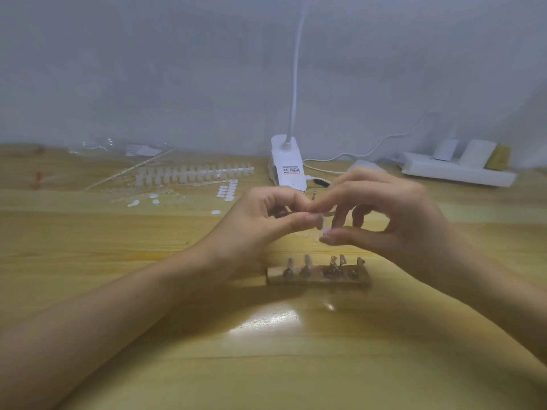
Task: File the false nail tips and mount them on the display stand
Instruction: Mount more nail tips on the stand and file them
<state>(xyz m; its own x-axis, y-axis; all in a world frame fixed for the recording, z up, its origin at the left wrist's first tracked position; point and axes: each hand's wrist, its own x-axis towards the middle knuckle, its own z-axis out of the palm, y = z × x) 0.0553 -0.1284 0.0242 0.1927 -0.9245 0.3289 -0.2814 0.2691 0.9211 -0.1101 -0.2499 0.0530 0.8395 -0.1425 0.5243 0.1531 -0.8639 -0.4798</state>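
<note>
Head view: my left hand and right hand meet above the middle of the table, just beyond the stand. The left fingers are curled, thumb and forefinger pinching a small clear tip, which is blurred and hard to make out. The right forefinger reaches across to touch the left fingertips, its thumb lies just below the tip, and the other fingers are bent. I cannot tell whether the right hand grips anything. The stand lies near me between my wrists, with a row of upright pegs; the two left pegs carry pale caps. Far left lie racks of tips and white dots. A lamp base stands far centre, and a power strip sits far right.
</note>
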